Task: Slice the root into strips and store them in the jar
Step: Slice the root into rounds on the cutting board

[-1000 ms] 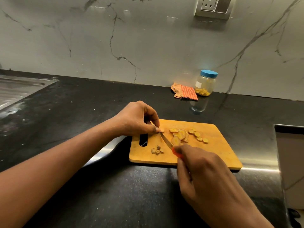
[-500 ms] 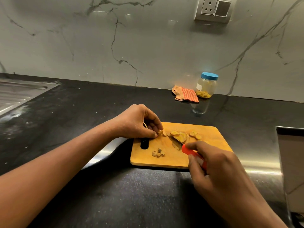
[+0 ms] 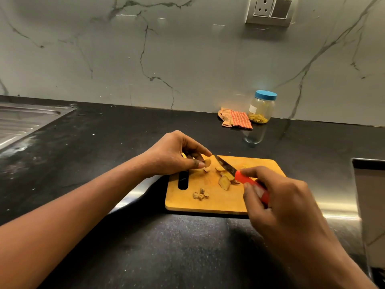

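A wooden cutting board (image 3: 218, 202) lies on the black counter. My left hand (image 3: 175, 155) pinches a small piece of root (image 3: 207, 163) between thumb and fingers, just above the board's far left part. My right hand (image 3: 277, 197) grips a knife by its red handle (image 3: 253, 184); the dark blade (image 3: 225, 164) points up-left over several yellow root slices (image 3: 225, 181). A few small trimmed bits (image 3: 200, 194) sit near the board's front. The jar (image 3: 261, 107), clear with a blue lid on, stands by the wall with yellow strips at its bottom.
A folded red-checked cloth (image 3: 236, 119) lies left of the jar. A steel sink drainboard (image 3: 23, 119) is at far left. A raised appliance or counter edge (image 3: 368, 195) stands at the right. A wall socket (image 3: 269, 10) is high on the marble backsplash.
My left hand lifted a root piece off the board. My right hand pulled back to the right and the knife now points up-left, with the blade raised clear of the slices.
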`<action>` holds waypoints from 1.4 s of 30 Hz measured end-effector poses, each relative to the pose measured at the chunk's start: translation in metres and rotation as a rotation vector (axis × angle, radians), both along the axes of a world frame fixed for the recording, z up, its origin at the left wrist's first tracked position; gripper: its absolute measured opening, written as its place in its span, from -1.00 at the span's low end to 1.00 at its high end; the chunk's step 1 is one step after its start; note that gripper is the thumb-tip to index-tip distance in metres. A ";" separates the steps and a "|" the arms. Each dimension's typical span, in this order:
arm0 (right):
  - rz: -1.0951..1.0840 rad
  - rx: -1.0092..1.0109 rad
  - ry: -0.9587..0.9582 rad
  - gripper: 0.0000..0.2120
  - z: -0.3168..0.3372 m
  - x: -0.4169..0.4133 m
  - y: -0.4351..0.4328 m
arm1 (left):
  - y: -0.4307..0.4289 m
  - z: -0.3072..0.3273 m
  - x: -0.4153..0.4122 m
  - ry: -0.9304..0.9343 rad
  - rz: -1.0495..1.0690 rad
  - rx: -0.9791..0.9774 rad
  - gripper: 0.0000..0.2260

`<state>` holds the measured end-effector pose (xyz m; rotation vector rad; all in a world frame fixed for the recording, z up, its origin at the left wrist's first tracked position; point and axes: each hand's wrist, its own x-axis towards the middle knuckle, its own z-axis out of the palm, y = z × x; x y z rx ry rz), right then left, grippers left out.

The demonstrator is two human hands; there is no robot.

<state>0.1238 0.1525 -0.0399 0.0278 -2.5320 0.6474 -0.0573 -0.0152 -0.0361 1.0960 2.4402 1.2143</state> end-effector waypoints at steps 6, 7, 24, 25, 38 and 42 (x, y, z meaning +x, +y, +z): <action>-0.044 -0.020 0.033 -0.80 0.001 0.009 0.016 | 0.020 -0.009 0.006 0.052 0.053 -0.013 -0.85; -0.042 -0.029 0.033 -0.80 0.001 0.009 0.017 | 0.022 -0.010 0.007 0.065 0.057 -0.019 -0.85; 0.161 0.004 0.027 -0.74 -0.005 0.039 0.026 | 0.008 0.003 0.001 0.193 -0.032 -0.244 -0.90; 0.168 -0.001 0.019 -0.74 -0.007 0.040 0.028 | 0.008 0.003 0.001 0.199 -0.039 -0.243 -0.91; 0.175 -0.015 0.056 -0.72 -0.017 0.026 0.043 | 0.000 0.010 0.006 0.140 -0.198 -0.270 -0.91; 0.146 -0.019 0.084 -0.74 -0.022 0.019 0.047 | -0.002 0.011 0.007 0.131 -0.209 -0.235 -0.84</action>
